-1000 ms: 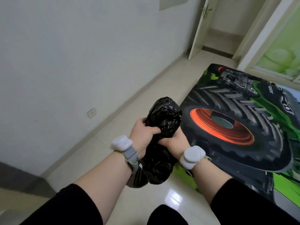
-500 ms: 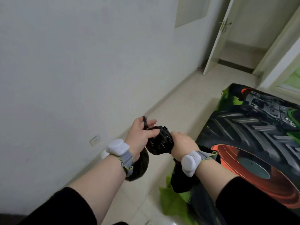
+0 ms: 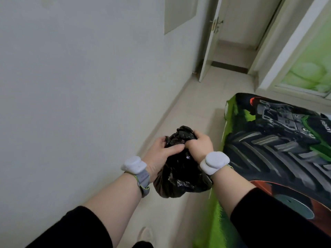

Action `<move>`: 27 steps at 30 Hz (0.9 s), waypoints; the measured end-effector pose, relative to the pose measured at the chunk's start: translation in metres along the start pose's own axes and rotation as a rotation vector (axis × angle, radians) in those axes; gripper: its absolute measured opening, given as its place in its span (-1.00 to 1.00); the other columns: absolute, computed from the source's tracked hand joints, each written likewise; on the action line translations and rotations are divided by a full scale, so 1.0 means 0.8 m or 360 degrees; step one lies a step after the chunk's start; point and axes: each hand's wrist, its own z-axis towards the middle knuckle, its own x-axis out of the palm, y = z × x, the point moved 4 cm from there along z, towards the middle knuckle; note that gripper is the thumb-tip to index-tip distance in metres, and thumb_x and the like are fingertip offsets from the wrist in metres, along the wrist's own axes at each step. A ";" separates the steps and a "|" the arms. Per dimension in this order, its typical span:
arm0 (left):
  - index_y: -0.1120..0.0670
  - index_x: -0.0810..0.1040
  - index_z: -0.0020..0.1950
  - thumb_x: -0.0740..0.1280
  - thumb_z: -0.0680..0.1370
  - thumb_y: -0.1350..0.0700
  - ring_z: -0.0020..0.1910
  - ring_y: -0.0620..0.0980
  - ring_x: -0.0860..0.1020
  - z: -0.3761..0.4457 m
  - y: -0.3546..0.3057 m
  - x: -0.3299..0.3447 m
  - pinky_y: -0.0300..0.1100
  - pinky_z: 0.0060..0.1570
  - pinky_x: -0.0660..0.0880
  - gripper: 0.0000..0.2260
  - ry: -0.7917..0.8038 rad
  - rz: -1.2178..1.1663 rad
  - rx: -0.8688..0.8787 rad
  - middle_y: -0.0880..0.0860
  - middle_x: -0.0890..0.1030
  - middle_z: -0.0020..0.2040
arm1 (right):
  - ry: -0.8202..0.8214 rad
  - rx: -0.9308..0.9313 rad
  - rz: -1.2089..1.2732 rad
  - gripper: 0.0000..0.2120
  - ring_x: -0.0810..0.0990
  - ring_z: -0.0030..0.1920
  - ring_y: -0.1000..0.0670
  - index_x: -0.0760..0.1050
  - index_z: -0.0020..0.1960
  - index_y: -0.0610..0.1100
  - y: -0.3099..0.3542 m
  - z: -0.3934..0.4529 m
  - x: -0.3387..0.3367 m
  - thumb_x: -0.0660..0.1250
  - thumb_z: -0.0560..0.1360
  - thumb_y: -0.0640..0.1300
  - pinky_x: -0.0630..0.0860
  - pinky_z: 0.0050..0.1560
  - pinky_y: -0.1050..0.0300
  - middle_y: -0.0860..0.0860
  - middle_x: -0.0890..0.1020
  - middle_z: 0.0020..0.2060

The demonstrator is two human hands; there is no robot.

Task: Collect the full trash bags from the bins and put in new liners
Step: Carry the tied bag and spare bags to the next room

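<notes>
Trash bag [image 3: 179, 176]: black, glossy, crumpled plastic; held in mid-air in front of the person, between both hands, above the pale floor [image 3: 193, 97]. Gathered neck bunched at top, the bulk hanging below the wrists.
Bag position: between the white wall [image 3: 80, 86] on the left and the bed [image 3: 279, 158] on the right; lower edge hangs just beside the bed's near corner. Contact with the bed cannot be told.
Left hand [image 3: 162, 154]: grip wrapped round the left side of the bag's neck, thumb laid across the front of the plastic, fingers curled behind.
Right hand [image 3: 200, 145]: grip clenched over the top right of the bunched neck, knuckles up, fingers buried in the folds.
Hands relation: close together, thumb of the left nearly meeting the right hand's fingers.
Wrists: a white puck-shaped device on a grey strap on each, left wristband [image 3: 134, 164] and right wristband [image 3: 215, 161].
Sleeves: black, pushed up the forearms.
Bed cover: printed with a large tractor tyre, orange hub, green surround.
Door [image 3: 209, 42]: white, standing open at the far end of the room, a lighter passage beyond.
Wall panel [image 3: 179, 13]: pale rectangle high on the wall.
Green printed panel [image 3: 311, 68]: at far right, in a white frame.
</notes>
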 end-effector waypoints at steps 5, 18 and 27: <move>0.08 0.31 0.36 0.58 0.09 0.21 0.17 0.07 0.58 0.104 -0.037 -0.002 0.06 0.22 0.49 -0.13 0.0244 0.0397 -0.0008 0.09 0.60 0.18 | -0.0233 0.0182 0.0389 -0.64 0.59 -0.39 0.14 0.57 -0.11 0.01 0.033 0.094 0.001 0.38 0.23 -0.39 0.44 -0.53 0.39 0.16 0.63 -0.43; 0.02 0.58 -0.08 0.29 0.28 0.23 -0.29 0.04 0.63 0.407 -0.126 0.056 -0.22 -0.44 0.49 -0.74 -0.0211 0.0753 0.0051 0.06 0.66 -0.25 | 0.0047 -0.0359 0.0147 -0.37 0.39 0.32 0.18 0.30 0.38 0.23 0.071 0.323 -0.064 0.40 0.45 -0.24 0.28 0.41 0.20 0.10 0.41 0.34; 0.08 0.59 -0.07 0.31 0.30 0.28 -0.28 -0.05 0.60 0.591 -0.192 0.104 -0.34 -0.47 0.40 -0.76 -0.0224 0.0546 -0.0002 0.04 0.65 -0.23 | 0.0111 -0.0354 -0.0096 0.02 0.34 0.30 0.19 0.05 0.47 0.25 0.102 0.503 -0.103 0.57 0.25 -0.19 0.24 0.28 0.45 0.06 0.25 0.32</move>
